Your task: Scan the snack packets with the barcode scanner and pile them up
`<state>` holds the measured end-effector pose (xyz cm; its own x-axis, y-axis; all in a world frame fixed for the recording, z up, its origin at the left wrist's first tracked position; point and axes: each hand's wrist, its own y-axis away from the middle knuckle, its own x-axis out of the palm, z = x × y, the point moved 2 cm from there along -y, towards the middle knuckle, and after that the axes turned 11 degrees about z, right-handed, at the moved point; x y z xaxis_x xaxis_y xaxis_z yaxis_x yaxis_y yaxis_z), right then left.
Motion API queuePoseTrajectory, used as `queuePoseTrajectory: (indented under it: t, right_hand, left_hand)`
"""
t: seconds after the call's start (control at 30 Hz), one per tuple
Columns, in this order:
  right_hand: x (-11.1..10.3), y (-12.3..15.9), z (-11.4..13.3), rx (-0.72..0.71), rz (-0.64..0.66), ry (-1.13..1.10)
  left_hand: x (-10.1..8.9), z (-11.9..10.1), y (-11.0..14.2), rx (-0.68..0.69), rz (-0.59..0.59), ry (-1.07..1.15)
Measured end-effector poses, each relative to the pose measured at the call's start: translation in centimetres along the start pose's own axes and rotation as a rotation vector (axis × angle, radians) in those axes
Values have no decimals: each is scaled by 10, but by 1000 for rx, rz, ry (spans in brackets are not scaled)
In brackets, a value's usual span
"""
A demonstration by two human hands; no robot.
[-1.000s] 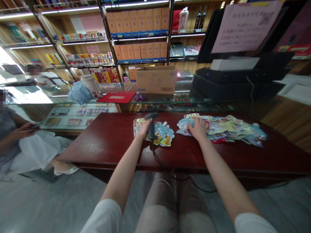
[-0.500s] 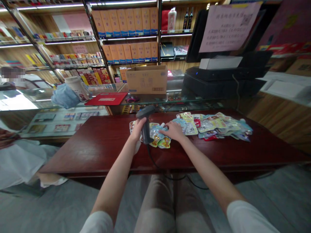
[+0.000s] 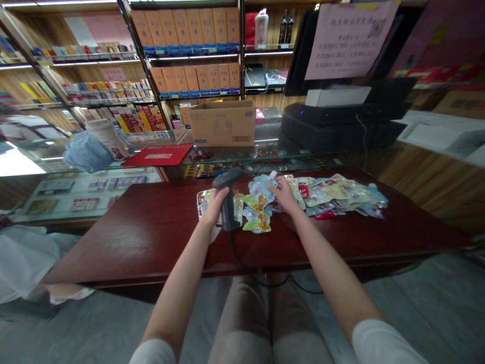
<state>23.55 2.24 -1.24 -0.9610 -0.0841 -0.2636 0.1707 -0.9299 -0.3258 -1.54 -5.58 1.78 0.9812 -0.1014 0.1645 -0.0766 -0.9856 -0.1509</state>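
Note:
My left hand (image 3: pixel 214 205) is closed round the grip of a black barcode scanner (image 3: pixel 228 207), held upright over the dark red table. A cable runs down from the scanner's base. In my right hand (image 3: pixel 287 197), the fingertips pinch a light-blue spouted pouch (image 3: pixel 260 186) near its white cap. Under and in front of it lies another pouch (image 3: pixel 258 222) with a green and yellow print. Behind the scanner, a flat pouch (image 3: pixel 204 202) with a pale edge is partly hidden. A heap of spouted pouches (image 3: pixel 329 194) spreads to the right of my right hand.
Beyond the table (image 3: pixel 125 237) runs a glass counter with a red folder (image 3: pixel 157 154), a cup (image 3: pixel 104 137), blue cloth (image 3: pixel 85 151) and a cardboard box (image 3: pixel 223 124). A monitor (image 3: pixel 297 60) stands back right. Another person (image 3: pixel 36 126) is at the far left.
My right hand has moved right and slightly away with the light-blue pouch, drawing it clear of the scanner. My left hand still grips the scanner. The view has shifted slightly.

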Motion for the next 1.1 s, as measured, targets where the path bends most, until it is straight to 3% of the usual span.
queuePoseTrajectory:
  t: [0.17, 0.27, 0.47, 0.93, 1.1]
  right_hand:
    - [-36, -7, -6, -60, -280, -42]
    - [-50, -7, -11, -39, -395, 0]
    - [-51, -6, -14, -45, -387, 21]
    - [-49, -3, -10, -52, -374, 30]
    - [-59, -1, -10, -59, -383, 44]
  left_hand:
    - [33, -10, -6, -4, 312, -161]
    - [55, -10, -4, -32, 406, -186]
    - [73, 5, -2, -110, 358, -140]
    - [80, 20, 2, -159, 337, -96]
    - [74, 20, 5, -174, 284, -3]
